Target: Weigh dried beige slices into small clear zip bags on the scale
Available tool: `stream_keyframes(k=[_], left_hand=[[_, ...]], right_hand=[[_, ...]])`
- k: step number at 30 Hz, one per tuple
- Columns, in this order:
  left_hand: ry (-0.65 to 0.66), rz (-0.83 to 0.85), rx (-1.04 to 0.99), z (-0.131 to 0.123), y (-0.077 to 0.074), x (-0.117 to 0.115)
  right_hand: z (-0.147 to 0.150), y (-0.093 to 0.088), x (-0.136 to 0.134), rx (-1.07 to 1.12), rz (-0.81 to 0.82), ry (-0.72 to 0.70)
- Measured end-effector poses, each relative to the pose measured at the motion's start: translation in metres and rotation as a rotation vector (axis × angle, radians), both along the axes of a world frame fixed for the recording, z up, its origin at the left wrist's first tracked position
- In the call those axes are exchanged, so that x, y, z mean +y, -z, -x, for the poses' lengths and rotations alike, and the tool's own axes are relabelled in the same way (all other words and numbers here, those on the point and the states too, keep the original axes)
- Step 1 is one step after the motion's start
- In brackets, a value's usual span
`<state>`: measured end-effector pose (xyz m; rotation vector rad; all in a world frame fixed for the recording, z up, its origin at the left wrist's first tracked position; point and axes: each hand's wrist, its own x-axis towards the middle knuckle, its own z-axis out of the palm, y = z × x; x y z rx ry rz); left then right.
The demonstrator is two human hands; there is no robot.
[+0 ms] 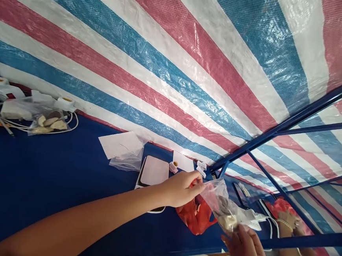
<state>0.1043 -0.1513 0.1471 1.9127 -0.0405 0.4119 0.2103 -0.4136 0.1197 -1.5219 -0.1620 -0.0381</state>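
A clear plastic bag with pale and darker pieces in its lower end is stretched between my two hands. With its fingers pinched, my left hand grips the bag's upper corner. Around the lower end, by the pale pieces, my right hand is closed. Below and behind the left hand lies a crumpled red plastic bag on the blue table. A flat white device with a pale square top sits just left of that hand, partly hidden by my forearm.
White paper and clear bags lie behind the device. At far left are cables, white devices and another bag of pale pieces. A blue metal frame crosses on the right; beyond it, another person's hand touches something red.
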Motion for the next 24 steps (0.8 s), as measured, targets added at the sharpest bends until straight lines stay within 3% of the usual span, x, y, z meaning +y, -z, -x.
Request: stream_keyframes(k=[3, 6, 9, 12, 14, 18, 24], left_hand=[[-0.133, -0.172, -0.023, 0.002, -0.005, 0.003], [-0.223, -0.247, -0.034, 0.003, -0.007, 0.004], [-0.186, -0.118, -0.028, 0.001, -0.006, 0.004], [-0.141, 0.095, 0.015, -0.003, -0.003, 0.005], [-0.090, 0.259, 0.093, -0.006, -0.001, 0.005], [-0.023, 0.500, 0.163, -0.011, 0.000, 0.004], [-0.083, 0.433, 0.127, -0.010, 0.000, 0.003]], right_hand=[[-0.005, -0.006, -0.004, 0.089, -0.007, 0.091], [-0.007, -0.006, -0.001, 0.025, 0.114, 0.113], [-0.008, -0.010, 0.004, -0.136, 0.345, 0.127], [-0.009, -0.027, 0.010, -0.363, 0.750, 0.120], [-0.008, -0.040, 0.018, -0.555, 0.927, 0.115], [-0.011, -0.053, 0.047, -1.028, 1.005, 0.024], [-0.025, -0.053, 0.078, -1.287, 1.064, -0.051]])
